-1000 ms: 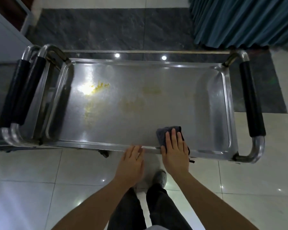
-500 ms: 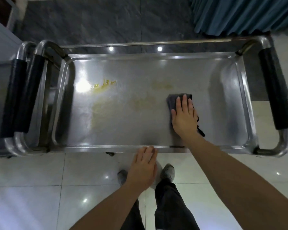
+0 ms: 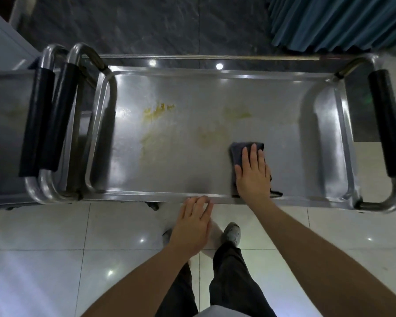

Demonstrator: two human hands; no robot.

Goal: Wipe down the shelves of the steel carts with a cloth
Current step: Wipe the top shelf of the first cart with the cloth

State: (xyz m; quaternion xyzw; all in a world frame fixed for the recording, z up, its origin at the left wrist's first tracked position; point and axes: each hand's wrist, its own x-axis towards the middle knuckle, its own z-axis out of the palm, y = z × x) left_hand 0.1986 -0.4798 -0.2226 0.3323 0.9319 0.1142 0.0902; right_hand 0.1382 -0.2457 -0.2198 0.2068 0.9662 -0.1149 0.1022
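We start nearest the body: our left hand lies with its fingers straight and relaxed, fingertips on the near rim of the steel cart, grasping nothing. We judge this contact steadies the cart on its wheels against the push of wiping.

Just beyond the rim, our right hand presses flat, fingers extended, on the dark grey cloth. The flat palm spreads pressure across the fabric rather than gripping it. The cloth is folded into a compact pad, lying on the top shelf right of centre, near the front edge; a loose corner trails by the wrist.

Farther in, faint yellowish smears sit just left of the cloth, and brighter yellow residue marks the shelf's left half, not yet wiped. A second cart abuts on the left, handles side by side.
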